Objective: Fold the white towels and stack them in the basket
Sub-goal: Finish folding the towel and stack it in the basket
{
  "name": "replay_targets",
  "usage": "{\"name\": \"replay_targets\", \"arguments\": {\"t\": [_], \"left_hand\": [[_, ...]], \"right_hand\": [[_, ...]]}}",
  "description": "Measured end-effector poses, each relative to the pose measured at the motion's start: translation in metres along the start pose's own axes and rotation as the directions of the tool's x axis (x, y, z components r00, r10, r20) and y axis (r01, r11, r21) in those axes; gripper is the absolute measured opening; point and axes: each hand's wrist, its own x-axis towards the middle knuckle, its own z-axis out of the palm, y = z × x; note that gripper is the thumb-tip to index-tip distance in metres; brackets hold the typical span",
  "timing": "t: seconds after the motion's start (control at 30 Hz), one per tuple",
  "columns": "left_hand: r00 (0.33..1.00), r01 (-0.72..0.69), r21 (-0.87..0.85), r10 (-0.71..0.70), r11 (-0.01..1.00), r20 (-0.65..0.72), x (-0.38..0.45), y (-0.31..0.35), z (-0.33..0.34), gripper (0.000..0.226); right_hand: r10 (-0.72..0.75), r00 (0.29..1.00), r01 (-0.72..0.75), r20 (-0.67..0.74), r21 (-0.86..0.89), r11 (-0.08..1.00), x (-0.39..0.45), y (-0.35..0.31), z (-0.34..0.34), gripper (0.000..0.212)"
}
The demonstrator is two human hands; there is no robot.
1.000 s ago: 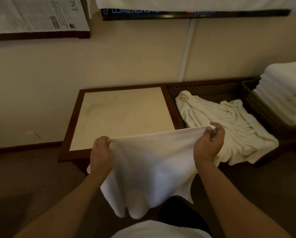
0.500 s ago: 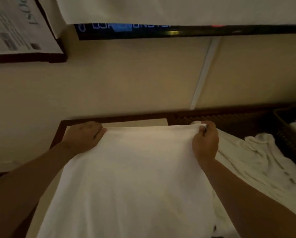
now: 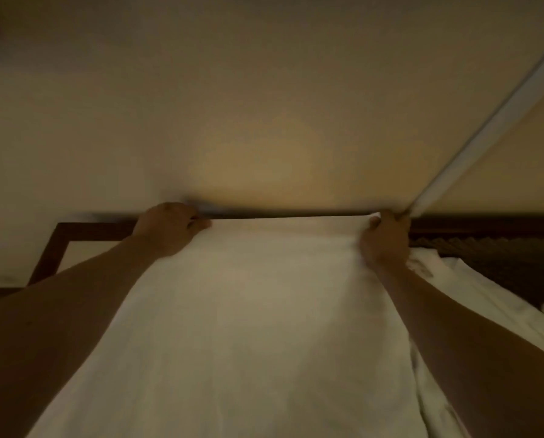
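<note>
The towel [image 3: 258,327], a second ago hanging below the counter [image 3: 74,230], now lies spread over it, both hands reaching its far edge.

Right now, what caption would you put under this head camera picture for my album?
Two hands, left hand and right hand, grip a white towel by its far edge, spreading it over the table.

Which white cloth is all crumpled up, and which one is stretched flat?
The stretched one is the towel, held by the left hand and right hand at its far edge. The crumpled cloth lies on its right, untouched.
</note>
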Motion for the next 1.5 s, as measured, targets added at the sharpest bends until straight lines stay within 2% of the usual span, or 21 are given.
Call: {"name": "replay_targets", "arguments": {"t": [0.1, 0.13, 0.17, 0.2, 0.27, 0.33, 0.4, 0.47, 0.53, 0.6, 0.63, 0.7, 0.77, 0.83, 0.9, 0.97, 1.03, 1.17, 1.3, 1.43, 1.5], "left_hand": [[0.984, 0.153, -0.362, -0.106, 0.92, 0.145, -0.004, -0.013, 0.002, 0.038], [0.976, 0.186, -0.439, -0.116, 0.879, 0.183, -0.005, -0.019, -0.001, 0.041], [0.967, 0.225, -0.508, -0.129, 0.832, 0.218, -0.007, -0.028, -0.006, 0.042], [0.959, 0.259, -0.59, -0.131, 0.765, 0.251, -0.009, -0.034, -0.01, 0.04], [0.946, 0.303, -0.756, -0.09, 0.58, 0.31, -0.014, -0.041, -0.014, 0.029], [0.938, 0.324, -0.835, -0.035, 0.445, 0.345, -0.021, -0.058, -0.025, 0.033], [0.896, 0.387, -0.834, 0.051, 0.394, 0.44, -0.026, -0.077, -0.035, 0.054], [0.822, 0.45, -0.781, 0.141, 0.432, 0.552, -0.032, -0.099, -0.038, 0.062], [0.749, 0.44, -0.709, 0.21, 0.552, 0.629, -0.043, -0.121, -0.036, 0.051], [0.693, 0.358, -0.62, 0.246, 0.698, 0.677, -0.051, -0.143, -0.034, 0.046], [0.697, 0.29, -0.562, 0.231, 0.775, 0.679, -0.051, -0.156, -0.034, 0.045], [0.81, 0.136, -0.415, 0.141, 0.9, 0.569, -0.041, -0.18, -0.035, 0.041], [0.944, 0.012, -0.295, 0.086, 0.955, 0.318, -0.025, -0.201, -0.033, 0.033], [0.983, -0.044, -0.195, 0.077, 0.98, 0.165, -0.016, -0.212, -0.024, 0.026], [0.991, 0.008, -0.147, 0.012, 0.989, 0.134, -0.022, -0.217, -0.014, 0.031], [0.992, 0.092, -0.209, -0.07, 0.974, 0.108, -0.036, -0.224, -0.006, 0.04], [0.996, 0.062, -0.233, -0.047, 0.971, 0.07, -0.048, -0.233, -0.001, 0.044], [0.997, 0.06, -0.304, -0.074, 0.951, -0.034, -0.044, -0.25, 0.004, 0.028], [0.975, 0.119, -0.351, -0.177, 0.929, -0.136, -0.026, -0.254, -0.004, 0.027], [0.926, 0.263, -0.226, -0.311, 0.938, -0.214, -0.071, -0.222, 0.016, 0.057], [0.961, 0.219, -0.119, -0.236, 0.968, -0.148, -0.125, -0.18, 0.037, 0.068]], "right_hand": [[0.142, 0.986, -0.157, -0.092, -0.184, 0.97, -0.008, -0.018, 0.005, 0.034], [0.115, 0.983, -0.143, -0.141, -0.203, 0.969, -0.019, -0.033, 0.007, 0.04], [0.014, 0.99, -0.041, -0.143, -0.192, 0.98, -0.037, -0.052, 0.013, 0.048], [-0.136, 0.987, 0.119, -0.09, -0.175, 0.977, -0.06, -0.074, 0.022, 0.054], [-0.382, 0.898, 0.413, 0.217, -0.125, 0.902, -0.111, -0.115, 0.048, 0.055], [-0.378, 0.778, 0.51, 0.501, -0.153, 0.846, -0.152, -0.148, 0.077, 0.058], [-0.336, 0.772, 0.523, 0.54, -0.238, 0.818, -0.162, -0.155, 0.089, 0.064], [-0.326, 0.799, 0.513, 0.506, -0.29, 0.808, -0.161, -0.149, 0.092, 0.067], [-0.311, 0.816, 0.495, 0.487, -0.311, 0.812, -0.156, -0.147, 0.09, 0.068], [-0.295, 0.824, 0.485, 0.484, -0.333, 0.808, -0.156, -0.15, 0.089, 0.069], [-0.285, 0.827, 0.482, 0.485, -0.347, 0.805, -0.158, -0.152, 0.09, 0.069], [-0.283, 0.827, 0.484, 0.486, -0.358, 0.799, -0.159, -0.152, 0.089, 0.069], [-0.285, 0.834, 0.48, 0.472, -0.366, 0.798, -0.16, -0.153, 0.089, 0.069], [-0.274, 0.845, 0.466, 0.46, -0.38, 0.799, -0.161, -0.155, 0.09, 0.069], [-0.244, 0.855, 0.447, 0.457, -0.414, 0.793, -0.162, -0.158, 0.092, 0.069], [-0.2, 0.878, 0.409, 0.436, -0.465, 0.785, -0.166, -0.164, 0.091, 0.07], [-0.186, 0.894, 0.382, 0.408, -0.477, 0.792, -0.182, -0.175, 0.09, 0.07], [-0.23, 0.842, 0.453, 0.488, -0.408, 0.793, -0.223, -0.183, 0.1, 0.069], [-0.188, 0.855, 0.415, 0.484, -0.418, 0.808, -0.202, -0.184, 0.108, 0.072], [-0.232, 0.872, 0.417, 0.432, -0.403, 0.815, -0.23, -0.189, 0.102, 0.072], [-0.346, 0.814, 0.523, 0.466, -0.329, 0.786, -0.27, -0.186, 0.095, 0.067]]}}
